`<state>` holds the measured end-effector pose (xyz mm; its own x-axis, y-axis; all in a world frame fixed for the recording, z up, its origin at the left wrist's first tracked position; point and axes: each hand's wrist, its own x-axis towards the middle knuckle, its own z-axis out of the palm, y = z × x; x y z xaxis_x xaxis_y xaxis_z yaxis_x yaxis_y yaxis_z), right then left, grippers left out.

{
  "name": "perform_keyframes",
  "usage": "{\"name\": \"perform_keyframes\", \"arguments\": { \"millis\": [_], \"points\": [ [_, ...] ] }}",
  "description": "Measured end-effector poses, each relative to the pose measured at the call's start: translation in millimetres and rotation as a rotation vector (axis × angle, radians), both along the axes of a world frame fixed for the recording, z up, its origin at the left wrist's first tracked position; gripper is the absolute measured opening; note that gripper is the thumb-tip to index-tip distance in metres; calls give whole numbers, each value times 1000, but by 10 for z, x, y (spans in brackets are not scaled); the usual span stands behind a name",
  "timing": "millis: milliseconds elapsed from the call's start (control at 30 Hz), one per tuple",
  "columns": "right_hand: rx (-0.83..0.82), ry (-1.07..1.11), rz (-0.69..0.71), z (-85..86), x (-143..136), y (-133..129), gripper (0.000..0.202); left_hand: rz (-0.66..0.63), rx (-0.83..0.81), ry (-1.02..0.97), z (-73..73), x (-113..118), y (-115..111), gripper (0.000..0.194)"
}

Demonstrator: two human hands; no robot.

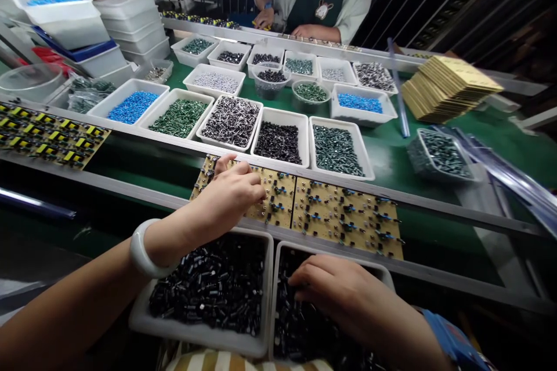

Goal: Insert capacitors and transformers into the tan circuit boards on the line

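Note:
My left hand [230, 191], with a pale bangle at the wrist, is over the left of two tan circuit boards [278, 208]. Its fingers are bent together at the board, and what they hold, if anything, is hidden. My right hand [335, 284] reaches into the right white bin [378, 269] of black cylindrical capacitors [300, 324]. Its fingertips are closed together above the parts; a tiny item there cannot be made out. The left bin [267, 301] holds more black capacitors. Beside the left board lies a second circuit board [348, 214] carrying small black and blue parts.
Beyond the rail [174, 156], several white trays [339, 148] hold green, black, blue and silver components. Boards with yellow parts [52, 133] lie at left. A stack of bare boards [450, 90] stands at right. Across the line, a co-worker [313, 6] works with both hands.

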<state>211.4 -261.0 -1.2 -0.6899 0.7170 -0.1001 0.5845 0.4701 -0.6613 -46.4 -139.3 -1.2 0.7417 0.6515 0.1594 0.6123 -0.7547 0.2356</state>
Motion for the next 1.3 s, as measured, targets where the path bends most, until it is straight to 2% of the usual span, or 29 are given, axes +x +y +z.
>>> {"name": "perform_keyframes", "arguments": {
  "millis": [233, 433, 633, 733, 800, 867, 900, 967, 1033, 1133, 1300],
  "points": [
    [54, 93, -27, -45, 15, 44, 18, -13, 37, 68, 80, 31, -35, 16],
    [88, 66, -48, 90, -54, 90, 13, -36, 95, 73, 79, 32, -26, 15],
    [77, 157, -210, 140, -115, 275, 24, -67, 132, 33, 119, 15, -109, 14],
    [-3, 212, -342, 117, -118, 390, 19, -74, 135, -47, 151, -45, -268, 25],
    [-47, 229, -387, 101, -111, 441, 18, -77, 106, -65, 135, -109, -410, 20],
    [-50, 229, -391, 85, -109, 477, 18, -92, 60, -48, 67, -175, -567, 7],
    [-41, 225, -389, 77, -113, 494, 17, -121, 25, -26, 12, -202, -647, 8],
    [1, 209, -378, 61, -137, 533, 16, -224, -47, 32, -130, -237, -799, 24],
    [99, 186, -338, 42, -178, 580, 14, -302, -67, 90, -283, -243, -923, 26],
    [306, 143, -234, 13, -247, 656, 14, -338, -72, 114, -455, -220, -1030, 21],
    [512, -24, -42, 22, -324, 732, 17, -338, -60, 68, -522, -203, -1072, 21]
  ]
}}
